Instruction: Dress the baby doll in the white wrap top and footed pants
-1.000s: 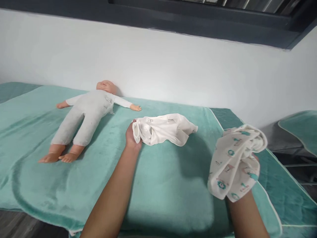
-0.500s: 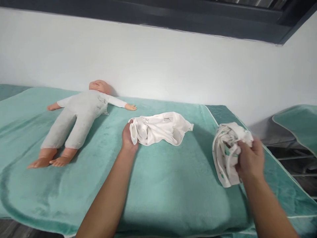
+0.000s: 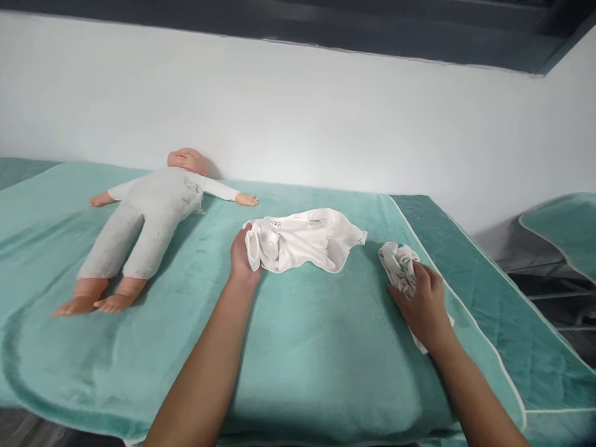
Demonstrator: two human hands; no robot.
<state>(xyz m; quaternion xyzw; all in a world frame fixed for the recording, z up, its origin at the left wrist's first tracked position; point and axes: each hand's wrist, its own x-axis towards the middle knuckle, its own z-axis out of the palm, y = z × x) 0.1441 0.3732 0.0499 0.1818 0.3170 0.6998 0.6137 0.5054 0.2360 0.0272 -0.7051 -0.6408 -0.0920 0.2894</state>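
Observation:
My left hand [image 3: 241,256] is at the left end of a white baby garment [image 3: 311,239] with a small printed label. Its fingers go under the cloth and are partly hidden; the palm is against the bunched end. To the right, my right hand [image 3: 426,301] is closed on a crumpled white cloth [image 3: 399,264] with green print. Part of that cloth shows below the wrist, on the bed. A baby doll [image 3: 156,198] with a white cloth body lies on its back at the left, one arm stretched toward the garment.
A teal blanket [image 3: 316,347] with a pale edge covers the bed. Darker quilted bedding [image 3: 503,298] shows at the right, with metal bars [image 3: 559,295] beyond it. Behind stands a white wall [image 3: 298,118], with a dark frame [image 3: 279,28] above.
My right hand has moved left with the printed cloth, which is now more bunched and lower on the bed. My left hand and the white garment stay nearly in place.

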